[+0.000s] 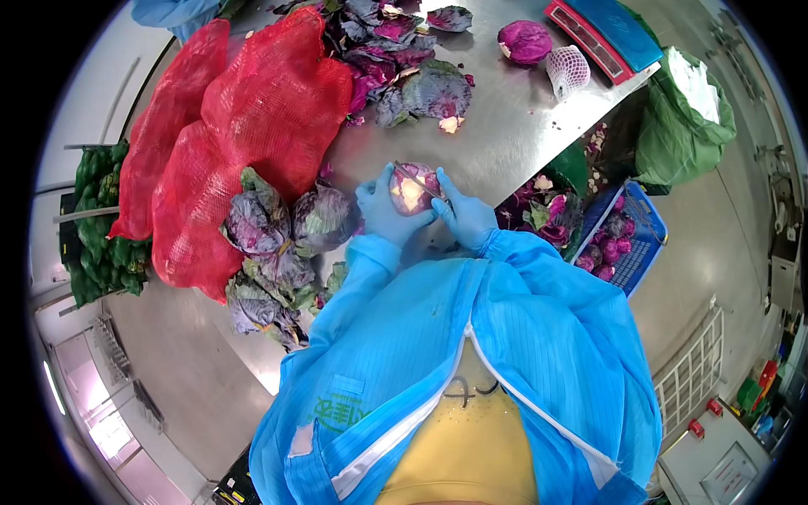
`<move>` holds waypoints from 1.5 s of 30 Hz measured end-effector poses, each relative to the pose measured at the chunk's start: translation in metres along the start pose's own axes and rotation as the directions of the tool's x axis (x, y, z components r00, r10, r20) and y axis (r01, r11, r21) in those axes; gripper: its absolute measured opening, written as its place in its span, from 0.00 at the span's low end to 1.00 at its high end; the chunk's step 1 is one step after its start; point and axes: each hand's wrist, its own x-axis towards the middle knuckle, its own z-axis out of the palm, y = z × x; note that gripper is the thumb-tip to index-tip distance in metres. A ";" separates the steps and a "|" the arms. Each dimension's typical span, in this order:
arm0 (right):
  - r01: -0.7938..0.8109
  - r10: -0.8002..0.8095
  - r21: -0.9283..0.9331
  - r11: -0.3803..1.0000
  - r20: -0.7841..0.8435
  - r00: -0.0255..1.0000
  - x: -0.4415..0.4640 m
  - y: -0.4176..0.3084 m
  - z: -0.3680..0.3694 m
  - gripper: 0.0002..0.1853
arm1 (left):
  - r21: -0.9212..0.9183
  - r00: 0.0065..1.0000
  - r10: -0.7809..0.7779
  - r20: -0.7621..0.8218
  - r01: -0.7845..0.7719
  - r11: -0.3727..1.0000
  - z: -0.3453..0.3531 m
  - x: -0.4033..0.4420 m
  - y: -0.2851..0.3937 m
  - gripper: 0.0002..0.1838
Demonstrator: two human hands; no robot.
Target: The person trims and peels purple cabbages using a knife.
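Observation:
A red cabbage [407,199] rests in my left hand [380,210], its pale cut stem end turned up. My gloved left fingers wrap around its left side and underneath. In my right hand [468,219] is a knife [414,178], its thin blade lying across the top of the cabbage. The knife's handle is mostly covered by my right fingers. Just left of my left hand sit untrimmed red cabbages [323,217] with their outer leaves on.
Red mesh sacks [261,101] lie on the steel table [497,126]. Loose leaves [433,88] spread at the back. A trimmed cabbage [523,42], white foam net [568,72] and red-and-blue device [602,38] sit back right. Below the right edge stands a blue crate [644,244] of cabbages.

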 end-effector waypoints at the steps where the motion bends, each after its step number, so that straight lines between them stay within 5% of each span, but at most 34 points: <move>1: -0.003 0.003 0.000 1.000 -0.004 1.000 0.000 0.000 -0.001 0.36 | -0.019 0.998 0.048 -0.052 -0.049 0.999 0.004 0.000 -0.001 0.58; 7: -0.055 0.057 -0.088 0.995 0.025 0.998 0.006 -0.005 -0.012 0.33 | -0.071 0.987 0.145 -0.069 -0.150 0.986 0.017 0.003 -0.003 0.56; 9: -0.076 0.081 0.177 0.981 -0.023 0.996 0.018 0.014 -0.010 0.30 | -0.037 0.980 0.181 -0.081 -0.184 0.982 0.016 0.000 -0.001 0.56; 11: -0.116 0.242 0.449 0.886 -0.235 0.942 0.051 0.062 -0.001 0.30 | -0.007 0.970 0.222 -0.099 -0.224 0.975 0.019 -0.005 0.002 0.55; 15: -0.091 0.151 0.292 0.952 -0.191 0.970 0.032 0.041 -0.015 0.31 | -0.022 0.955 0.238 -0.176 -0.245 0.969 0.018 -0.009 -0.003 0.55; 17: -0.066 0.107 0.266 0.962 -0.146 0.983 0.022 0.016 -0.019 0.33 | -0.112 0.984 0.120 -0.131 -0.135 0.985 0.018 0.000 -0.003 0.56; 19: -0.065 0.084 0.107 0.992 -0.185 0.979 0.020 -0.005 -0.015 0.29 | -0.137 0.986 0.100 -0.131 -0.118 0.983 0.018 -0.001 -0.006 0.57; 23: -0.007 0.020 0.112 0.994 -0.111 0.994 0.037 -0.005 -0.014 0.23 | -0.116 0.969 0.223 -0.111 -0.235 0.965 0.014 -0.004 -0.015 0.57; 26: 0.196 -0.184 0.040 0.980 -0.210 0.960 0.042 0.004 -0.015 0.17 | -0.188 0.968 0.227 -0.109 -0.245 0.951 0.015 -0.011 -0.022 0.57; 31: 0.014 0.015 0.065 0.998 -0.423 0.906 0.080 0.023 -0.001 0.14 | -0.122 0.971 0.201 -0.126 -0.216 0.969 0.020 0.009 0.005 0.54; 35: -0.135 0.154 0.078 0.988 -0.355 0.922 0.087 0.038 -0.010 0.16 | -0.084 0.954 0.287 -0.090 -0.294 0.952 0.020 0.003 0.010 0.54; 38: 0.010 0.188 0.461 0.887 -0.381 0.905 0.092 0.052 0.019 0.24 | -0.098 0.950 0.273 -0.153 -0.290 0.952 0.023 0.000 -0.003 0.54; 39: 0.009 0.187 0.463 0.886 -0.375 0.908 0.088 0.048 0.019 0.24 | -0.119 0.946 0.267 -0.184 -0.291 0.949 0.023 -0.003 -0.007 0.54; 41: -0.199 0.265 0.801 0.565 0.052 0.963 0.072 0.029 0.007 0.29 | -0.119 0.945 0.273 -0.182 -0.297 0.947 0.021 -0.002 -0.008 0.55; 43: -0.092 0.139 0.720 0.688 -0.006 0.990 0.065 0.025 0.017 0.33 | -0.384 0.973 0.168 -0.156 -0.216 0.898 0.021 -0.002 -0.010 0.54; 45: -0.147 0.157 0.678 0.720 0.047 0.987 0.062 0.026 0.015 0.28 | -0.374 0.974 0.170 -0.148 -0.214 0.903 0.023 0.001 -0.019 0.55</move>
